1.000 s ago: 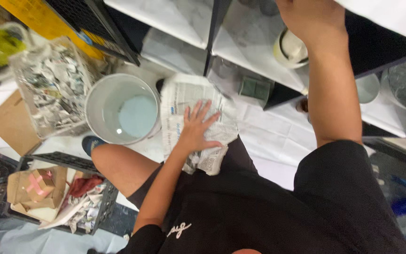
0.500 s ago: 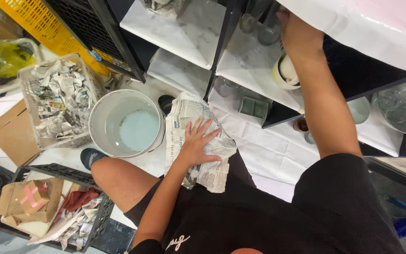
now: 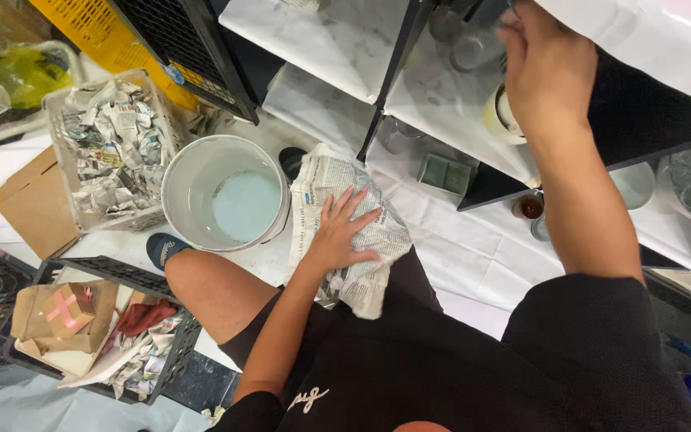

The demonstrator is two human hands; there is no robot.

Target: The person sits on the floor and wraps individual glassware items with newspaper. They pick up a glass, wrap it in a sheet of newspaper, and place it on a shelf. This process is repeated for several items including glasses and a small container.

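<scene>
A black-framed shelving unit [image 3: 377, 104] with marble-patterned white boards fills the top of the view, standing on a floor covered in white sheeting [image 3: 473, 256]. Beside it on the floor sits a pale round bucket [image 3: 225, 192], with a basket of crumpled newspaper [image 3: 109, 152] to its left and a black crate [image 3: 97, 336] holding a cardboard box and paper scraps nearer the camera. A person in black clothes crouches over the scene. The left hand [image 3: 337, 232] lies flat, fingers spread open, on a newspaper-wrapped bundle [image 3: 353, 224] that rests on the person's lap, just beside the bucket. The right hand [image 3: 545, 68] reaches up to the shelf, fingers curled near a clear glass [image 3: 473, 48] and a cream cup [image 3: 505, 116]; whether it grips anything cannot be told.
</scene>
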